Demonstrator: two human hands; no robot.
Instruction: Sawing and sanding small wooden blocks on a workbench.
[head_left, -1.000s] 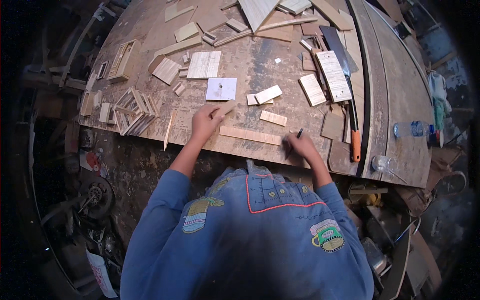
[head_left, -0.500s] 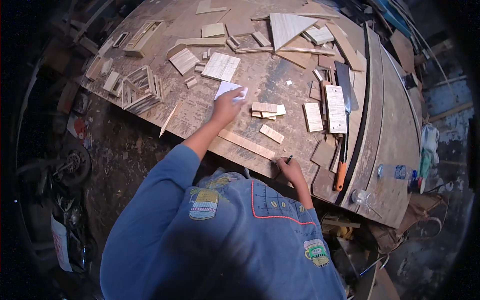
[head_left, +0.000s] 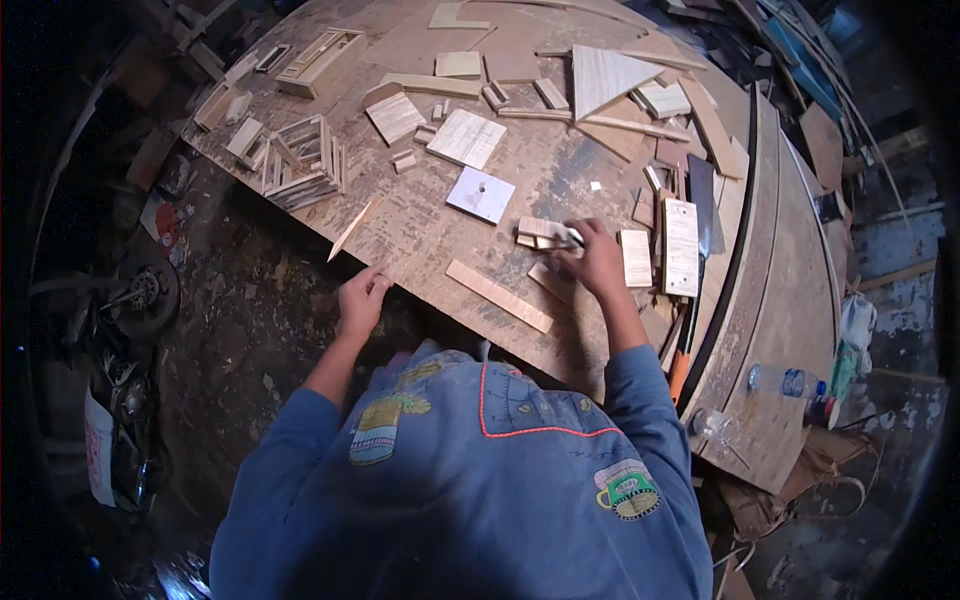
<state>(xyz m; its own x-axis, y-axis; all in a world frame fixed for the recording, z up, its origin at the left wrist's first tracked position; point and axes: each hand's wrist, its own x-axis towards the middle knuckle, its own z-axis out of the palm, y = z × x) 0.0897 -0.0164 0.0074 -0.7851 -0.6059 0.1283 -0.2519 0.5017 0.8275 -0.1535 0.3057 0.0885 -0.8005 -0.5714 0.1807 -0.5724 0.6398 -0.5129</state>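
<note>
My right hand (head_left: 592, 258) grips a dark pen (head_left: 575, 237) over a small stack of light wooden blocks (head_left: 541, 228). Under its wrist a short wooden block (head_left: 549, 282) is partly covered. At the bench's front edge is my left hand (head_left: 363, 298), fingers curled together, with nothing visible in them. A flat, thin wooden strip (head_left: 499, 296) lies between the hands. Beyond it sits a white square piece (head_left: 481, 196) with a dark spot near its middle. A pointed wood sliver (head_left: 354, 230) lies close to my left hand.
Small wooden frames (head_left: 304, 157) stand at the bench's left. A handsaw with an orange handle (head_left: 680, 376) lies at the right beside a drilled block (head_left: 680, 248). A triangular board (head_left: 607, 80) and offcuts lie behind. A plastic bottle (head_left: 785, 381) rests far right.
My left hand has left the white square piece and drawn back to the front edge. My right hand has moved up from the strip's end to the block stack, carrying the pen.
</note>
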